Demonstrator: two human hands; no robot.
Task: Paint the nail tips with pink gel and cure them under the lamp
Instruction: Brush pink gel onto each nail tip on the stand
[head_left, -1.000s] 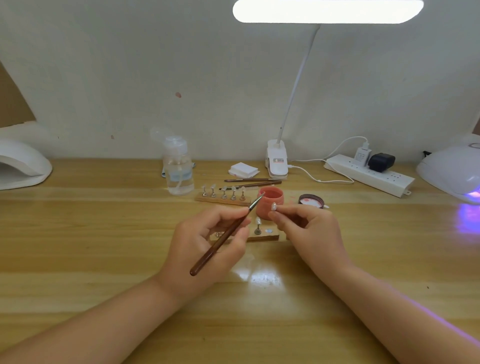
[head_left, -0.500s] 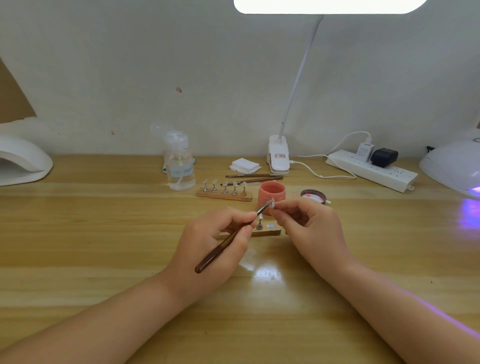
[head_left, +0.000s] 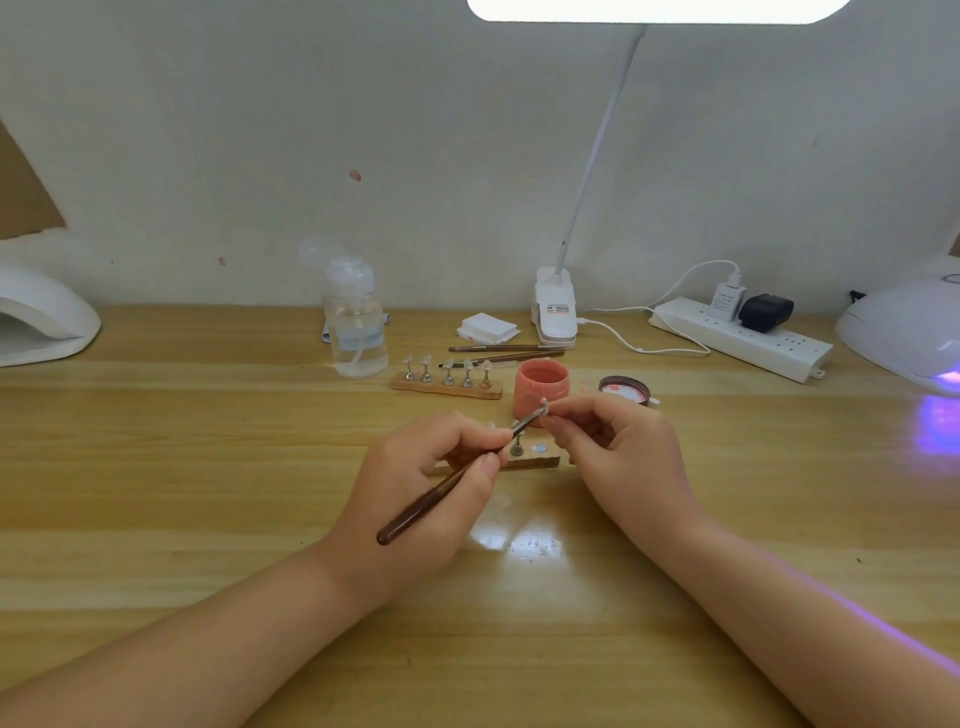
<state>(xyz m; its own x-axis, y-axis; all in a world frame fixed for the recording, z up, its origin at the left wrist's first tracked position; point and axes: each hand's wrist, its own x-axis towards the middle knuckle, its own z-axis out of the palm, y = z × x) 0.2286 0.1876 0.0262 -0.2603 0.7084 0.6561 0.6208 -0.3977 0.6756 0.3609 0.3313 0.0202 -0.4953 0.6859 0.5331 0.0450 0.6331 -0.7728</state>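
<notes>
My left hand (head_left: 415, 483) grips a dark brown brush (head_left: 447, 488), its tip touching a small nail tip (head_left: 543, 405) pinched in the fingers of my right hand (head_left: 618, 447). Right behind them stands an open pink gel pot (head_left: 540, 387), with its lid (head_left: 623, 391) lying to the right. A wooden strip (head_left: 447, 387) holds several nail tips on metal stands further back. A second wooden strip (head_left: 540, 460) lies under my hands, partly hidden. A white curing lamp (head_left: 904, 332) glows purple at the far right edge.
A clear pump bottle (head_left: 356, 322), white pads (head_left: 487, 328), two spare brushes (head_left: 506, 353), a clip desk lamp (head_left: 556, 306) and a power strip (head_left: 737, 338) line the back of the wooden table. Another white curing lamp (head_left: 41, 322) sits at far left.
My hands have drawn slightly closer and the brush tip has come onto the nail tip held in my right hand. The head camera has shifted a little.
</notes>
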